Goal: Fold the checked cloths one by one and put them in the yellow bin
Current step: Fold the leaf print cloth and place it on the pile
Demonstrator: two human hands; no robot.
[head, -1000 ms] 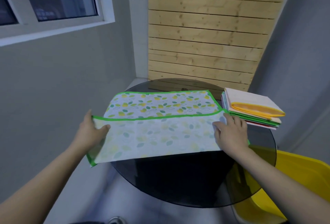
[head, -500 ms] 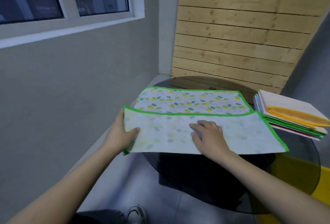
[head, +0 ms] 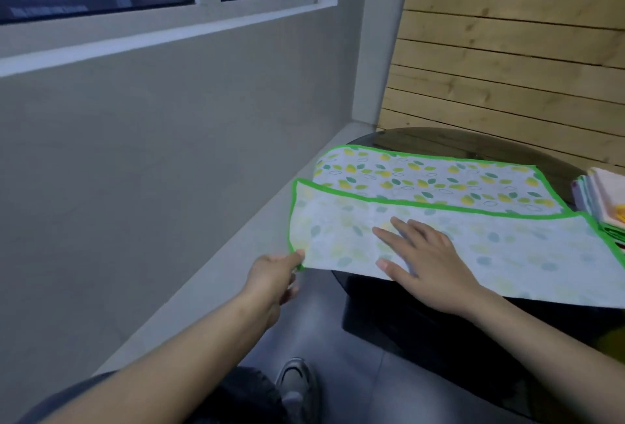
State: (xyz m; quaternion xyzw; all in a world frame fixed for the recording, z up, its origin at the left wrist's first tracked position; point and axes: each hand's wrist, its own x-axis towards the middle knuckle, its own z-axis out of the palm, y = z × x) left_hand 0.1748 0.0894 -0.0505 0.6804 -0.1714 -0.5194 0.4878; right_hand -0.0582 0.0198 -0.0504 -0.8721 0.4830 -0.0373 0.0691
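Pinching the cloth (head: 439, 244) at its near-left corner, the left hand (head: 274, 280) holds it off the table (head: 422, 318) edge. Right of it, the right hand (head: 429, 264) presses flat, fingers spread. Thin, limp fabric: corners grip best.

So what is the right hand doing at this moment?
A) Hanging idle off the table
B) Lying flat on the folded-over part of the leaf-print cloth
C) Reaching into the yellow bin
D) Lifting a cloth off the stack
B: the right hand lies with straight, spread fingers on the pale folded-over flap of the leaf-print cloth, while the left hand pinches the cloth's near left corner at the table edge.
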